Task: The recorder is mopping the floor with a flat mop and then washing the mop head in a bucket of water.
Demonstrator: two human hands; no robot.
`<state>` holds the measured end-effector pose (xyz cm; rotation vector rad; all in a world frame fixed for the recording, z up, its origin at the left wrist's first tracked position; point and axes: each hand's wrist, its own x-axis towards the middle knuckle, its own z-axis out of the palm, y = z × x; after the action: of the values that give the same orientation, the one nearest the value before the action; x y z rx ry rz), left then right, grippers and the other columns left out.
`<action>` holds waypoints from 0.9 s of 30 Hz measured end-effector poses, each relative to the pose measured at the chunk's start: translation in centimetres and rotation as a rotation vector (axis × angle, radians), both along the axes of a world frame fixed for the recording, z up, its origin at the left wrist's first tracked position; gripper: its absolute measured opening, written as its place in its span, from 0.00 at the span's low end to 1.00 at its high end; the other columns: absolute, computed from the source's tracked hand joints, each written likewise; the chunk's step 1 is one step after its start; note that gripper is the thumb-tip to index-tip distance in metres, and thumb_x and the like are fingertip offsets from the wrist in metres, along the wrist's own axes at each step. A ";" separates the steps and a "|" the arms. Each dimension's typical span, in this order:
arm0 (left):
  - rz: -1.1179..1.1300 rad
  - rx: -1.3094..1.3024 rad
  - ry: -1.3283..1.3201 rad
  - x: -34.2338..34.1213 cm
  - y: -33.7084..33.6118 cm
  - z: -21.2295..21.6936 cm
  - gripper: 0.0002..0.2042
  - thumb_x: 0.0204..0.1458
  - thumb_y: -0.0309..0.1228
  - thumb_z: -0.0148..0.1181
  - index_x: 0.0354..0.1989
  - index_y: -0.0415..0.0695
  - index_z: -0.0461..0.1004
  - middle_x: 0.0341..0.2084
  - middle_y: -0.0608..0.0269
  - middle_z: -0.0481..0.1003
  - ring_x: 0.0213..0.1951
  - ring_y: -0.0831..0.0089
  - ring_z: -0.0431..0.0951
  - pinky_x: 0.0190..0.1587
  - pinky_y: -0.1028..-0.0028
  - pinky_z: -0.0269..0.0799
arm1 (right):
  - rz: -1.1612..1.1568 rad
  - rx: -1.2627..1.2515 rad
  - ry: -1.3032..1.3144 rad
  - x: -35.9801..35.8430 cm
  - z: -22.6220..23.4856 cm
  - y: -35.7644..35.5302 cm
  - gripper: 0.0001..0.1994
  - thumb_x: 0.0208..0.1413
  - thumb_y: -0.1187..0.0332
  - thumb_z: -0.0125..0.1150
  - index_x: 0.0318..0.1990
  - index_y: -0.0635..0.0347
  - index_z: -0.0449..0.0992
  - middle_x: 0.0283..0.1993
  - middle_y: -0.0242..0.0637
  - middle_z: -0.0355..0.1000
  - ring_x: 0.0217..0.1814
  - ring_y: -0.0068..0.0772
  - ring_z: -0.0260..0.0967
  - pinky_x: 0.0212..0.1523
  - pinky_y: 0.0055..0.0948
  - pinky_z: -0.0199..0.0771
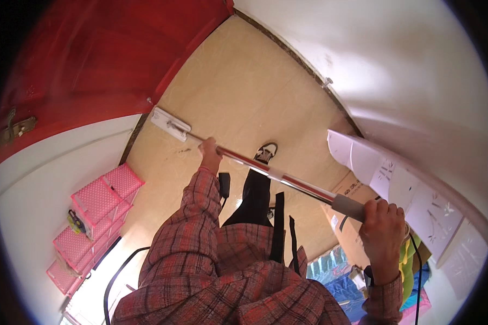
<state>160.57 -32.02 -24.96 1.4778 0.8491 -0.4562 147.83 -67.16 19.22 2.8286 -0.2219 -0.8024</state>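
A flat mop (276,174) with a long red and silver pole slants across my body, held in both hands. Its flat white head (169,124) lies on the beige floor at the far left, near the foot of the red door and the white wall. My left hand (210,151) is closed round the pole a short way above the head. Near the top end, my right hand (383,230) wraps round the pole beside its grey grip (348,207). A small dark smudge (184,150) marks the floor next to the mop head.
A red door (119,49) with a metal handle fills the upper left. Pink dotted storage boxes (95,216) stand along the left wall. On the right are a white panelled piece of furniture (406,184) and a cardboard box (344,235). My shoe (267,152) stands mid-floor.
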 end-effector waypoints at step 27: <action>-0.457 -0.517 0.495 -22.3 -43.7 11.4 0.09 0.33 0.22 0.59 0.25 0.42 0.67 0.23 0.60 0.66 0.25 0.67 0.69 0.23 0.62 0.69 | -0.578 -0.799 -0.086 -35.2 11.4 0.4 0.10 0.34 0.71 0.46 0.29 0.61 0.61 0.26 0.42 0.56 0.28 0.45 0.56 0.30 0.39 0.56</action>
<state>138.25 -75.76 -13.60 1.0727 0.6876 -1.3200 112.64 -66.75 30.64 2.0340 -1.1243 -0.5051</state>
